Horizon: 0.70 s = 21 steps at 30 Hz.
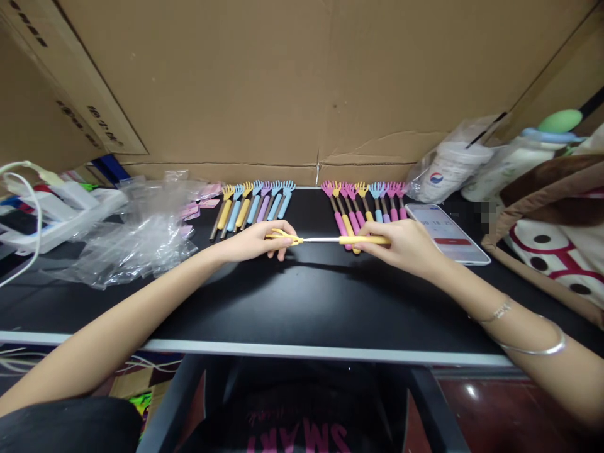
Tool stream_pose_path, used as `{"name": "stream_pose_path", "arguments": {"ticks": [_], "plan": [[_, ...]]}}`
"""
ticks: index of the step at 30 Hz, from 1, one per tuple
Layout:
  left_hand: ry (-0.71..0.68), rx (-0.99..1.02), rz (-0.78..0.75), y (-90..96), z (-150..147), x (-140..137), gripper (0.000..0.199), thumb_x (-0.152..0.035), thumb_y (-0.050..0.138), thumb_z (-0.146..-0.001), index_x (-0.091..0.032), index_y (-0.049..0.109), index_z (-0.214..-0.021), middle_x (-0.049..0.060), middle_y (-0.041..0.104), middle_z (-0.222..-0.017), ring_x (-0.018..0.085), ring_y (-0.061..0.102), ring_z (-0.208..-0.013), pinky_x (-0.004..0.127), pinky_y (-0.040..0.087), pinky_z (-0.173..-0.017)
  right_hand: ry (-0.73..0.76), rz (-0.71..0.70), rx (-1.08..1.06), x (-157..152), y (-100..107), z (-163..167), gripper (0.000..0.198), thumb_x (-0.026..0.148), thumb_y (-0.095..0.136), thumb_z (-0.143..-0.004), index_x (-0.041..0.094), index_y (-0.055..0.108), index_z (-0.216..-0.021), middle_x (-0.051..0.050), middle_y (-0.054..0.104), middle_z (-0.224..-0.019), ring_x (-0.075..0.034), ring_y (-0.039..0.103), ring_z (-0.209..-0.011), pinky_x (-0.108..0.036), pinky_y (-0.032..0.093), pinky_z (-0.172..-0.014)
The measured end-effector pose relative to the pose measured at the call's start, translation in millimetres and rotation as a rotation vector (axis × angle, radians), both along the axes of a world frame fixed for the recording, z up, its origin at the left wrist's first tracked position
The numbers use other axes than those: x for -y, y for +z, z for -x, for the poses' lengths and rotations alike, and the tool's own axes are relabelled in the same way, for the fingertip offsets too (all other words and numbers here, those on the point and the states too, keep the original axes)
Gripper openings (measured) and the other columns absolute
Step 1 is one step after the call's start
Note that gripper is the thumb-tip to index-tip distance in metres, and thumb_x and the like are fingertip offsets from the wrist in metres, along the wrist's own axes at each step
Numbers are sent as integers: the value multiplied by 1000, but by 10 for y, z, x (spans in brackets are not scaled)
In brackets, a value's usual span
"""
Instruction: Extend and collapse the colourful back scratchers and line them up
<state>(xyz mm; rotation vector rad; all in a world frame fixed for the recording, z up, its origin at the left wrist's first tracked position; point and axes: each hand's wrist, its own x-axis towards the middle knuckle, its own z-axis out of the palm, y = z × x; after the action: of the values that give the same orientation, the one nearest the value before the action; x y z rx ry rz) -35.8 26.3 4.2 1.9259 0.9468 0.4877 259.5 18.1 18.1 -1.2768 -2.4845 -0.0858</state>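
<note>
A yellow back scratcher (321,240) is held level above the desk, its thin metal rod showing between my hands. My left hand (257,241) pinches the claw-shaped head. Around the yellow handle at the other end, the fingers of my right hand (399,245) are closed. Behind my left hand lies a row of back scratchers (253,207) in yellow, blue and purple, with their handles pushed up near the claws. Another row of back scratchers (352,211), mostly pink with some yellow, blue and purple, lies behind my right hand, its rods showing between claws and handles.
Clear plastic bags (136,233) lie in a heap on the left, beside a white power strip (61,214) with cables. A phone (448,233) with a timer, a bagged cup (448,173) and a cloth bag (557,239) are on the right. Cardboard (283,82) walls the back.
</note>
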Motion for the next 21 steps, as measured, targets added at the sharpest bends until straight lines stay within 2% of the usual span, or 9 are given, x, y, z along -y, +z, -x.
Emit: {"name": "stream_pose_path", "arguments": {"ticks": [8, 13, 17, 21], "plan": [[71, -27, -87, 6, -95, 108, 28, -43, 50, -88, -16, 49, -86, -2, 55, -61, 10, 50, -59, 20, 37, -57, 61, 64, -2, -51, -79, -24, 37, 53, 45, -86, 24, 66, -81, 3, 63, -59, -9, 52, -50, -22, 26, -50], [108, -32, -114, 5, -110, 151, 25, -40, 50, -88, -16, 48, -84, -3, 54, -60, 10, 50, -60, 21, 36, -60, 94, 107, -1, -92, -149, -53, 38, 53, 42, -88, 24, 68, -88, 2, 65, -65, -9, 53, -53, -22, 29, -52], [97, 34, -63, -13, -130, 172, 25, -41, 50, -87, -17, 46, -82, -4, 51, -58, 10, 47, -57, 22, 35, -60, 118, 76, 1, -91, -164, -81, 37, 51, 42, -88, 26, 69, -93, 3, 68, -70, -8, 54, -54, -21, 30, -52], [109, 48, -104, -27, -137, 186, 23, -39, 49, -88, -17, 46, -82, -4, 51, -58, 10, 48, -59, 22, 35, -62, 124, 45, -21, -79, -163, -73, 35, 49, 44, -88, 25, 69, -93, 3, 68, -70, -8, 53, -52, -21, 30, -52]]}}
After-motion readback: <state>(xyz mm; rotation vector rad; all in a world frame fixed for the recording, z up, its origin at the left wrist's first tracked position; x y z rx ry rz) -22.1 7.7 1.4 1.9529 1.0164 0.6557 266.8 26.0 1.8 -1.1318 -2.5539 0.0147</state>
